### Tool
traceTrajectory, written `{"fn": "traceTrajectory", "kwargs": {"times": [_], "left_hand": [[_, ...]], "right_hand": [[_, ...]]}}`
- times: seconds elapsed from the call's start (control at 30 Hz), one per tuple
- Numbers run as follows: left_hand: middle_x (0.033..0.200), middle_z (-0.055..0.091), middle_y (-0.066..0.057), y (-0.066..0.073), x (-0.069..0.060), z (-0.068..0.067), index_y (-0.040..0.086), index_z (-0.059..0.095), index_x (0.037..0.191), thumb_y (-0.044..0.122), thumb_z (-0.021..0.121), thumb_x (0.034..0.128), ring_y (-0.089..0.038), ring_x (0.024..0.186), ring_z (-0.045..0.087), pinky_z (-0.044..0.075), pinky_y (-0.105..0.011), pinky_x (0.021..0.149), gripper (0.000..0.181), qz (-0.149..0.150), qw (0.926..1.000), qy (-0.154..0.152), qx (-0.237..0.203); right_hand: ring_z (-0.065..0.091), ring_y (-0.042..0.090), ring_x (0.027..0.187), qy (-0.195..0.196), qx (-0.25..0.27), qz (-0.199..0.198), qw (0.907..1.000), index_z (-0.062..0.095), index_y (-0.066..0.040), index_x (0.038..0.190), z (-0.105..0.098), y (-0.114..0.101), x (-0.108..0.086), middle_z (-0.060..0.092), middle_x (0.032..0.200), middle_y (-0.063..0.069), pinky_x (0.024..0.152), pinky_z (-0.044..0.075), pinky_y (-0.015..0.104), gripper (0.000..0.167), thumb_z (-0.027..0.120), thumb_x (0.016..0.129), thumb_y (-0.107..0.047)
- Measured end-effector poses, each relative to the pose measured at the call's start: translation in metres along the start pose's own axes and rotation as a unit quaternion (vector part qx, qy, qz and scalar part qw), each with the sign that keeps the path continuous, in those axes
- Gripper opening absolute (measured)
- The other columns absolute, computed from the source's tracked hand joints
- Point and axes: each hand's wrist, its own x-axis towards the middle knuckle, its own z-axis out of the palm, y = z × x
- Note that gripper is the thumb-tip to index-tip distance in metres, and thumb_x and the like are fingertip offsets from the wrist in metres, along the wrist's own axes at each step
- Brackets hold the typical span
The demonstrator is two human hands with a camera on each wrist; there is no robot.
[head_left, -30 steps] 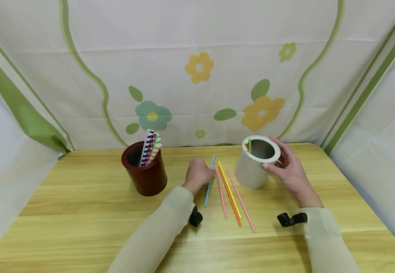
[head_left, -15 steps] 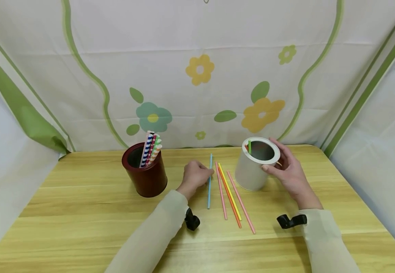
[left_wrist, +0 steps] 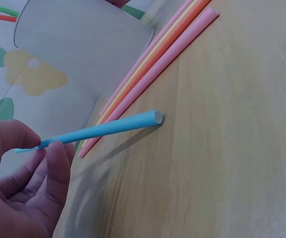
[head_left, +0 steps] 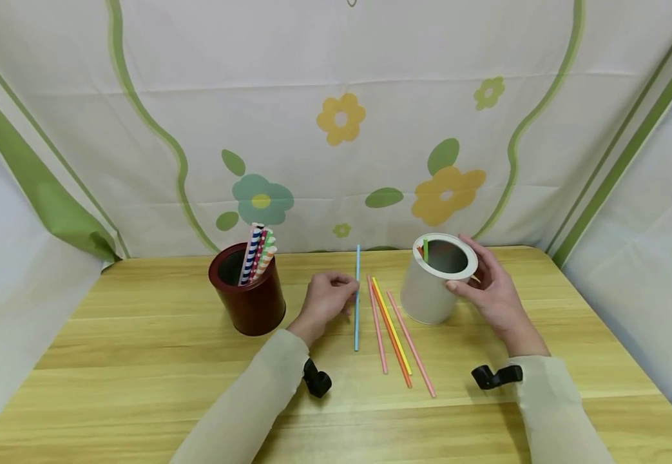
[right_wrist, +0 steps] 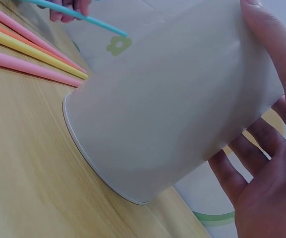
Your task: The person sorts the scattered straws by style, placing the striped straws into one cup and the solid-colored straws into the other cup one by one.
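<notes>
Head view: left hand (head_left: 325,300) pinches blue straw (head_left: 357,325) near its middle, likely for balance; right hand (head_left: 497,301) grips white can (head_left: 426,296) from the side, likely to steady it.

Behind the left fingers (left_wrist: 57,168), a plain beige sleeve (head_left: 240,403) ends at the wrist, a small black fitting (head_left: 316,379) jutting from its cuff. Behind the right fingers (right_wrist: 227,174), a matching sleeve (head_left: 557,407) bears a curved black fitting (head_left: 506,374).
</notes>
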Motion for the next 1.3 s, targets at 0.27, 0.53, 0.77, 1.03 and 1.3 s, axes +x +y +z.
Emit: {"fn": "traceTrajectory", "kwargs": {"times": [0.27,0.53,0.77,1.03,1.3], "left_hand": [[0.099,0.076,-0.012,0.001,0.000,-0.001,0.004,0.077,0.112,0.011,0.069,0.0999,-0.030,0.088,0.078,0.063,-0.030,0.061,0.016,0.010,0.9990,-0.006,-0.042],[0.102,0.074,-0.010,0.003,0.002,-0.003,0.003,0.075,0.113,0.008,0.072,0.0980,-0.020,0.086,0.079,0.069,-0.040,0.076,0.016,0.049,0.9911,0.000,-0.124],[0.102,0.073,-0.010,0.018,-0.002,0.000,0.001,0.073,0.108,0.002,0.073,0.0945,-0.029,0.092,0.080,0.069,-0.039,0.075,0.013,0.094,0.9828,0.015,-0.158],[0.103,0.075,-0.009,0.035,-0.011,0.002,-0.001,0.073,0.108,-0.001,0.075,0.0949,-0.014,0.088,0.075,0.067,-0.034,0.084,0.014,0.129,0.9795,0.016,-0.154],[0.098,0.075,-0.005,0.060,-0.018,0.002,-0.001,0.073,0.108,-0.001,0.077,0.0941,-0.012,0.086,0.075,0.067,-0.033,0.088,0.014,0.151,0.9702,0.032,-0.187]], "right_hand": [[0.057,0.006,0.126,-0.003,-0.004,-0.004,1.0000,0.039,-0.018,0.168,-0.003,0.003,0.000,0.054,0.152,-0.015,0.098,0.054,0.011,0.086,0.074,0.095,0.011],[0.057,0.006,0.127,-0.002,-0.018,-0.009,0.9998,0.039,-0.018,0.168,-0.003,0.004,0.000,0.055,0.152,-0.015,0.101,0.051,0.011,0.086,0.075,0.095,0.010],[0.057,0.006,0.126,0.002,-0.019,-0.006,0.9998,0.039,-0.018,0.168,-0.004,0.005,-0.001,0.055,0.152,-0.016,0.100,0.051,0.011,0.086,0.075,0.095,0.010],[0.057,0.006,0.127,0.001,-0.013,-0.005,0.9999,0.039,-0.018,0.168,-0.002,0.004,-0.001,0.055,0.152,-0.015,0.098,0.053,0.011,0.086,0.074,0.095,0.011],[0.055,0.007,0.129,-0.006,-0.009,-0.007,0.9999,0.037,-0.019,0.169,-0.003,0.005,0.000,0.053,0.154,-0.014,0.095,0.055,0.013,0.086,0.074,0.096,0.009]]}}
